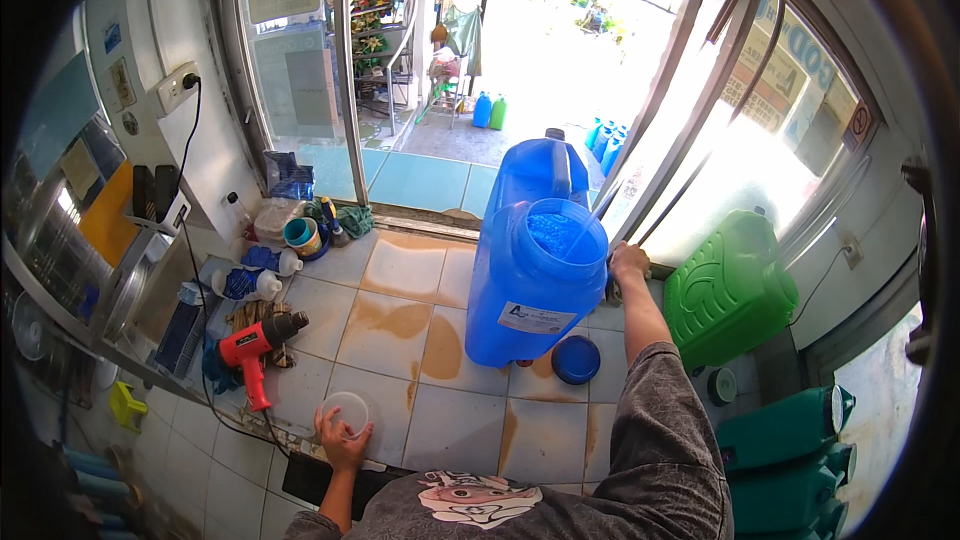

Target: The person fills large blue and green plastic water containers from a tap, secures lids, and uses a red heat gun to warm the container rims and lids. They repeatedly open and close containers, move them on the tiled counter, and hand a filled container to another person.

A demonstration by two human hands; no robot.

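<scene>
A large translucent blue water container (525,292) stands upright on the tiled counter (457,420), with a label bearing writing on its front. Through its wide open mouth, bubbling water (559,234) shows, and a thin stream runs into it. My right hand (630,261) reaches past the container's right side, fingers curled; what they grip is hidden. At the counter's near edge, my left hand (343,441) holds a round, clear plastic lid (346,412) between thumb and fingers. A blue screw cap (576,360) lies at the container's base.
A red heat gun (255,356) with a cord lies at the left, near blue shrink sleeves (259,283). A green container (731,292) stands at the right, and teal containers (784,427) lie below it. Metal tubing (750,82) arches above. Brown stains mark the tiles.
</scene>
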